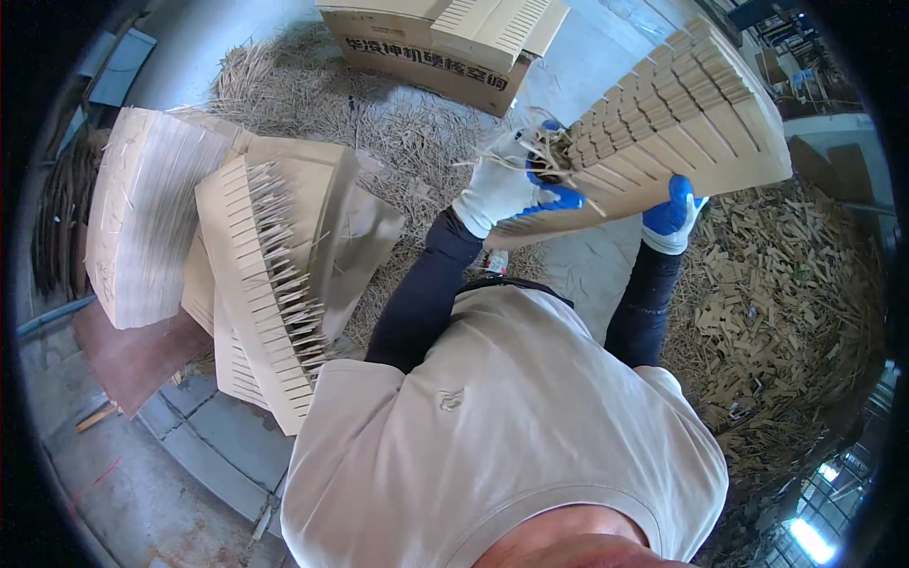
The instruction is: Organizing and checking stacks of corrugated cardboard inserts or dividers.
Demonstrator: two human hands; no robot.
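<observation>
A thick stack of slotted brown cardboard sheets [686, 133] is held up in front of me, tilted with its right end toward the far side. My right hand [674, 216], in a white glove with blue coating, grips the stack's near lower edge with the thumb on the front face. At the stack's left end my left hand [511, 185], gloved alike, is closed around a bunch of thin cardboard strips [559, 147]. Loose strip ends stick out between its fingers. Something dark sits among the strips, too hidden to name.
On the left lean a pale sheet stack [151, 208] and slotted cardboard sheets [256, 293] with strips poking from their slots. A large cardboard box [417, 66] stands at the far side. Shredded strips [312, 104] litter the floor; a heap of small cardboard offcuts [767, 312] lies right.
</observation>
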